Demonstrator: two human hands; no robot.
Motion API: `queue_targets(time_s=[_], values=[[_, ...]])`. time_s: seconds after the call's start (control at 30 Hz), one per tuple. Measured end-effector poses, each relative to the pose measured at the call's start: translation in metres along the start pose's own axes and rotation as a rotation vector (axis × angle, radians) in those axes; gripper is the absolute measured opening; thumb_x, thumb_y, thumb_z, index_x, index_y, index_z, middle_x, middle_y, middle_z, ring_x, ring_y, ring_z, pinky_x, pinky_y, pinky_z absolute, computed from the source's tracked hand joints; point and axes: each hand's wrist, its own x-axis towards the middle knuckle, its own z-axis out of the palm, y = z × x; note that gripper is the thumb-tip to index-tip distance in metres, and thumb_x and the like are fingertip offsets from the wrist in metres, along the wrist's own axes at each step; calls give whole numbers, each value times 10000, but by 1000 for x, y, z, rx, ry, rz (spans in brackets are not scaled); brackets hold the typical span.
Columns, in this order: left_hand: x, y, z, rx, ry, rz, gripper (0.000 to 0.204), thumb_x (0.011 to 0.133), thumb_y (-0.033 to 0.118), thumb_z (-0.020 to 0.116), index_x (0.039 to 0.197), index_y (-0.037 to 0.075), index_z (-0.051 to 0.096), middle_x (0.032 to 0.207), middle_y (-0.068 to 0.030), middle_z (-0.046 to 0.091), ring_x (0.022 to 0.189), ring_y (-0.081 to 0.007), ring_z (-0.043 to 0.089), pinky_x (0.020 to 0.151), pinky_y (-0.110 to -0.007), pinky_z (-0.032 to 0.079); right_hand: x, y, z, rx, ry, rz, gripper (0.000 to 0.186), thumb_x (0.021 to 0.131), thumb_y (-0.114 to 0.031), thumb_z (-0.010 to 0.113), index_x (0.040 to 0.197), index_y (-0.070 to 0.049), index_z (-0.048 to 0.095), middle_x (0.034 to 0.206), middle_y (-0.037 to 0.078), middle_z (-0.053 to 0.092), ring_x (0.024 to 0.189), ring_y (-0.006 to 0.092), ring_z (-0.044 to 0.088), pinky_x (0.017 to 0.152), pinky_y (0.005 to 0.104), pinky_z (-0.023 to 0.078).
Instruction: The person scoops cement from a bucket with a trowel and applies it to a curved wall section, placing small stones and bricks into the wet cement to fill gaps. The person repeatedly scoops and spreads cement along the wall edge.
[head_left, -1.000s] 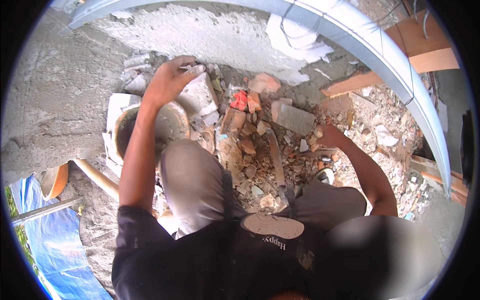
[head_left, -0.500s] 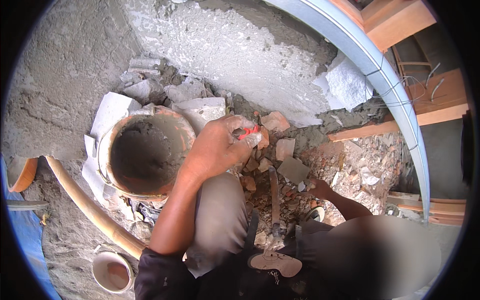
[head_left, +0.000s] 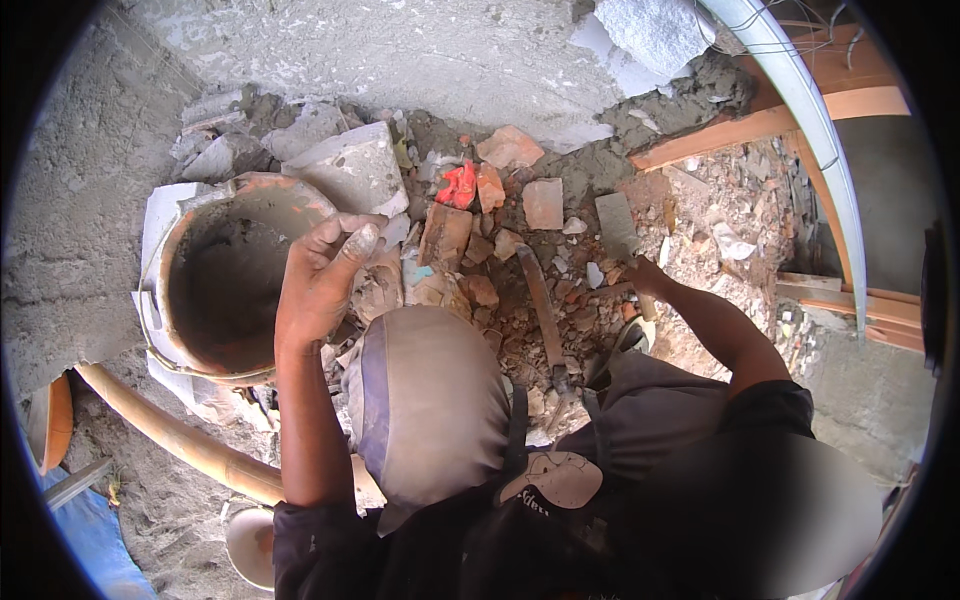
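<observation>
My left hand [head_left: 322, 277] is raised beside the right rim of a mortar bucket [head_left: 160, 290], thumb and fingers curled close together. Whether anything is pinched in them is hidden. Grey wet mortar [head_left: 235, 280] lies inside the bucket. To the right, my right hand [head_left: 648, 276] grips a trowel, whose flat grey blade [head_left: 617, 224] points away over the rubble. A crumpled red wrapper [head_left: 458, 186] lies among brick pieces, apart from both hands. Between my knees rests a tool with a wooden handle [head_left: 540, 305], its metal end partly in shadow.
Broken brick [head_left: 543, 204] and white block pieces [head_left: 350, 170] lie along the foot of a rough plastered wall [head_left: 400, 60]. A bamboo pole [head_left: 180, 435] curves at the left, near a small pail [head_left: 250, 545]. Timber [head_left: 740, 130] and a pale curved pipe [head_left: 835, 170] border the right.
My left hand has moved left from the red wrapper to the bucket's side, leaving the wrapper on the rubble. The trowel blade has turned in my right hand. The whole view has shifted.
</observation>
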Motion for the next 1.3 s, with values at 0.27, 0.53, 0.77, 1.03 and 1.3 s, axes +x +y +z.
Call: queue_targets(time_s=[0.27, 0.53, 0.77, 1.03, 1.3], values=[[-35, -31, 2, -84, 96, -103, 368, 986, 330, 634, 1147, 2, 679, 1111, -100, 707, 954, -165, 672, 844, -304, 521, 3, -114, -15, -128, 192, -427, 777, 883, -480, 653, 1404, 40, 405, 1274, 333, 564, 1212, 444, 569, 981, 512, 472], [-86, -71, 6, -62, 31, -203, 326, 960, 339, 651, 1115, 57, 705, 960, -6, 689, 874, -80, 579, 796, -277, 466, 51, -203, 20, 174, 194, -316, 944, 767, -440, 776, 1391, 89, 305, 1201, 257, 596, 1087, 323, 612, 938, 404, 484], [-60, -95, 5, -219, -34, -165, 399, 995, 370, 618, 1181, 20, 663, 1097, -75, 681, 967, -176, 631, 869, -314, 490, 37, -174, 14, 447, 315, -230, 822, 734, -390, 813, 1297, 47, 403, 1120, 183, 591, 991, 245, 613, 832, 375, 512], [-30, -143, 28, -804, -275, -263, 693, 983, 384, 616, 1531, 79, 320, 1486, -160, 456, 1323, -285, 508, 1051, -451, 472, -130, -292, 44, 523, -96, -571, 831, 771, -344, 814, 1387, -12, 368, 1144, 145, 597, 1019, 213, 595, 875, 360, 497], [-22, -166, 20, -931, 103, -182, 606, 927, 185, 610, 1484, 101, 387, 1446, -154, 486, 1320, -315, 509, 1083, -509, 450, -52, -180, 12, -118, 461, -597, 854, 867, -478, 720, 1473, -25, 323, 1402, 254, 446, 1333, 382, 426, 1077, 488, 391]])
